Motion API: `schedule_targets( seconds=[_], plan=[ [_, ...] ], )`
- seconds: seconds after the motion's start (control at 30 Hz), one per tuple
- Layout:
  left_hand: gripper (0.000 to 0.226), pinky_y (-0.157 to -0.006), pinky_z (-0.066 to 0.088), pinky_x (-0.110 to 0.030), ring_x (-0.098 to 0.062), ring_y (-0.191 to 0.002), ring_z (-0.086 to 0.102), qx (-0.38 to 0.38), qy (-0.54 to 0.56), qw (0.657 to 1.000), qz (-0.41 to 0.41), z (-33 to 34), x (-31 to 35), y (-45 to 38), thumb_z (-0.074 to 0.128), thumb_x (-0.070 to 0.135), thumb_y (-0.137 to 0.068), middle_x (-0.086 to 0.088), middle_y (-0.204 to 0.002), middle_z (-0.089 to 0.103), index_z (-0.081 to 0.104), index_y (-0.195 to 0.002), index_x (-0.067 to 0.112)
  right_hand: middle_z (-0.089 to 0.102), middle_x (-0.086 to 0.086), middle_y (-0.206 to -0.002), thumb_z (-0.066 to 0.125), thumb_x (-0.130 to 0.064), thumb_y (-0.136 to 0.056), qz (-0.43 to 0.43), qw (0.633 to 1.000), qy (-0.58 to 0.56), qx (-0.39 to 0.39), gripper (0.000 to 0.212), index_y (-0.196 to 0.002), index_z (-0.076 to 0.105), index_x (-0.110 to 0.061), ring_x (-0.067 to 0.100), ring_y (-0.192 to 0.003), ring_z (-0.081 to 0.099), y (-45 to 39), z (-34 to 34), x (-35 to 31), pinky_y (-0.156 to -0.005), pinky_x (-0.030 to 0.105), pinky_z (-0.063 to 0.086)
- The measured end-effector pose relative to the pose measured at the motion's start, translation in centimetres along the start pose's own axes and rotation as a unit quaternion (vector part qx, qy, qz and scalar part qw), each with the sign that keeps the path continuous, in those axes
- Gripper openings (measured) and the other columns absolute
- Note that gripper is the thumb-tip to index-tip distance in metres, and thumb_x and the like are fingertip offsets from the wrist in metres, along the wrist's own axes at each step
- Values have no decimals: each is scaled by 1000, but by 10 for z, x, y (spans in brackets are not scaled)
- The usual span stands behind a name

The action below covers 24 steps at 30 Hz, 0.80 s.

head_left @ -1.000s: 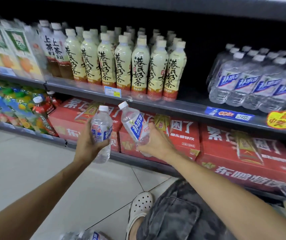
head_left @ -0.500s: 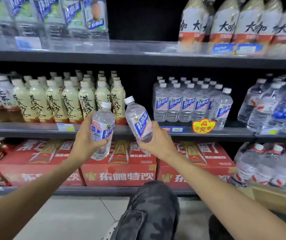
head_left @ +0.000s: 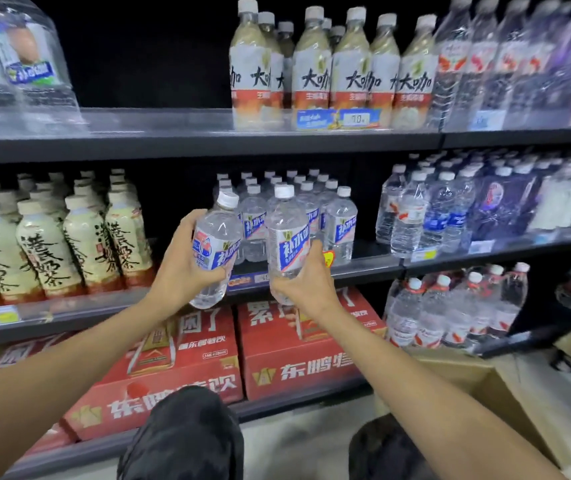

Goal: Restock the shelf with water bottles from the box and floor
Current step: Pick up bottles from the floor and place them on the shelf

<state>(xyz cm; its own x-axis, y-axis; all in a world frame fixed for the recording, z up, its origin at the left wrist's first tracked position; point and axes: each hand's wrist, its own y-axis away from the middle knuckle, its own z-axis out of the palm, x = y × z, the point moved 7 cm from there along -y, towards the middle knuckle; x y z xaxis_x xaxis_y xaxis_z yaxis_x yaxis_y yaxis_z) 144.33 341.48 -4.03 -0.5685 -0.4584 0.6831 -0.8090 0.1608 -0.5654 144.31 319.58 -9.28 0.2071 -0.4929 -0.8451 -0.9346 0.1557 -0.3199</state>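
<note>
My left hand (head_left: 180,268) and right hand (head_left: 303,284) wear no gloves, rings or watches. Behind each hand, my forearms run sleeveless to the frame's lower corners. Below and between my hands, my knees carry dark camouflage-patterned fabric (head_left: 187,434), mottled grey and black. The right knee (head_left: 384,448) lies in shadow; I cannot resolve its pattern.

Far-right bottles (head_left: 554,188) blurred (labels perhaps unreadable)

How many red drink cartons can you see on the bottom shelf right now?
3. One carton left of centre, one to its right, and a third at far left, mostly hidden by the left forearm. More may sit behind.
</note>
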Motion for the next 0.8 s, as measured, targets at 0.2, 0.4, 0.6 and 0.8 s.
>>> schedule_targets(
  seconds=[0.2,0.4,0.6,0.8],
  plan=[
    [90,-92,40,-6,-3,-111,56,-15,11,1000,25,39,8,-39,81,4,-63,8,-124,51,33,-135,28,62,6,-114,80,-19,-63,16,996,-81,45,82,-128,30,-19,21,-95,66,-30,-19,21,-67,15,52],
    [91,-100,41,-16,-1,-114,54,-24,12,998,61,64,12,-75,82,1,-62,17,-123,51,35,-135,29,62,-2,-115,84,-28,-57,-33,994,-77,67,86,-128,36,-23,12,-109,61,-71,-34,21,-97,36,51],
    [91,-98,39,-8,4,-116,50,-34,13,997,74,83,-1,-98,84,1,-62,20,-126,48,36,-134,28,57,-1,-116,89,-16,-49,-43,993,-62,90,89,-121,39,-26,15,-111,56,-110,-38,21,-98,39,49],
    [96,-97,40,-9,3,-119,50,-54,38,997,48,101,-37,-112,84,-3,-61,32,-127,45,33,-134,34,58,-2,-112,91,-15,-48,-7,996,-34,87,89,-118,38,-28,16,-107,59,-139,-26,46,-94,43,52]
  ],
)
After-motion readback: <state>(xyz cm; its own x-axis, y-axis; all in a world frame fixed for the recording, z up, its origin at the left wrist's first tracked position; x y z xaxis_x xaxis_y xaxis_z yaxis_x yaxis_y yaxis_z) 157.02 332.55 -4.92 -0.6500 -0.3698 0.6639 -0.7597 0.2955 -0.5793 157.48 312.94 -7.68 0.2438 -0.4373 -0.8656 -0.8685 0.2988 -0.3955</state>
